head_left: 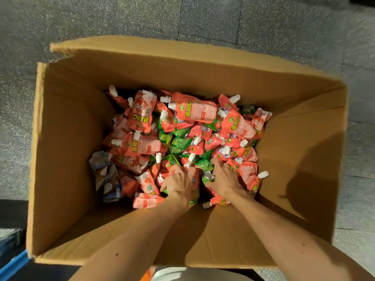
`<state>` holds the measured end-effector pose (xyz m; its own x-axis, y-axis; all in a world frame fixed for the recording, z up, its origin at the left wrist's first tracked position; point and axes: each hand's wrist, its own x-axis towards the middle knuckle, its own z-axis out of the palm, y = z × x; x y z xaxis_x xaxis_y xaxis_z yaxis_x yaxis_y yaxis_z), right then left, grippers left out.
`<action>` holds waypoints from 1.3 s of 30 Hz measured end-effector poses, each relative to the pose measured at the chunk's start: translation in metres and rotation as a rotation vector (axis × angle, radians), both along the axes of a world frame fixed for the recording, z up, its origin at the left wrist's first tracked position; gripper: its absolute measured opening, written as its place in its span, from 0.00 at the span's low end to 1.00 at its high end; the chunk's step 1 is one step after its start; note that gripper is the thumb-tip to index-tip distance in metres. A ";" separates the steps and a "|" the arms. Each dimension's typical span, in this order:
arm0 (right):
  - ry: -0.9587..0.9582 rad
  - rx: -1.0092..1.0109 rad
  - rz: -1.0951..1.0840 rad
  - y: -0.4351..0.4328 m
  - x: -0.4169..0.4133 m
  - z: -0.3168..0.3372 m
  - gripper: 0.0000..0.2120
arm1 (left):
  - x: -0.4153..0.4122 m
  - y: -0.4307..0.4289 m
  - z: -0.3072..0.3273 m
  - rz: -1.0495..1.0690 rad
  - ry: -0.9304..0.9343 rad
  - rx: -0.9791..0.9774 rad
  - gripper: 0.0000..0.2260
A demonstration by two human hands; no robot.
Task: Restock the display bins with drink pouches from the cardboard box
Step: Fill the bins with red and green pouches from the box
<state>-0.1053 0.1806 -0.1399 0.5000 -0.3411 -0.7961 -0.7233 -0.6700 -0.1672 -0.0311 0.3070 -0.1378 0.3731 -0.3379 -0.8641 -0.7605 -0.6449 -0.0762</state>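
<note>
Reaching into the cardboard box (67,118), the left hand (178,184) clutches soft, slippery-looking drink pouches (148,186) at the heap's six o'clock; whether the right hand (224,178) grips cannot be told; stiff spouts (116,141) probably offer the surest hold.

Cardboard box (67,138) open at the top, free entry from above. Four walls bound sideways reach; a far flap (162,47) stands up behind. Pouches (194,112) cover the bottom, heaped and touching, spouts sticking up among them.
</note>
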 end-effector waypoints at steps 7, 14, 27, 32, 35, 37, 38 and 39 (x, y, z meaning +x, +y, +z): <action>0.121 0.054 0.169 -0.001 0.017 -0.010 0.41 | 0.000 -0.014 0.003 0.012 0.080 0.096 0.41; 0.043 -0.045 0.360 -0.009 0.021 -0.012 0.33 | 0.019 0.009 0.013 0.113 0.323 -0.022 0.29; 0.111 -0.085 0.663 0.015 0.016 -0.017 0.37 | 0.035 0.019 0.042 0.185 0.366 -0.184 0.15; 0.088 0.047 0.422 0.009 0.019 -0.016 0.28 | 0.067 0.039 0.052 0.387 0.542 -0.338 0.11; 0.045 0.151 0.142 0.001 0.021 -0.004 0.33 | 0.082 0.048 0.058 0.464 0.572 -0.452 0.10; 0.008 0.194 -0.091 -0.006 0.030 0.016 0.39 | 0.089 0.053 0.063 0.526 0.578 -0.528 0.11; -0.011 0.215 -0.205 -0.010 0.034 0.029 0.43 | 0.092 0.055 0.068 0.552 0.578 -0.564 0.11; -0.048 0.252 -0.305 -0.014 0.039 0.042 0.46 | 0.094 0.056 0.076 0.586 0.588 -0.607 0.11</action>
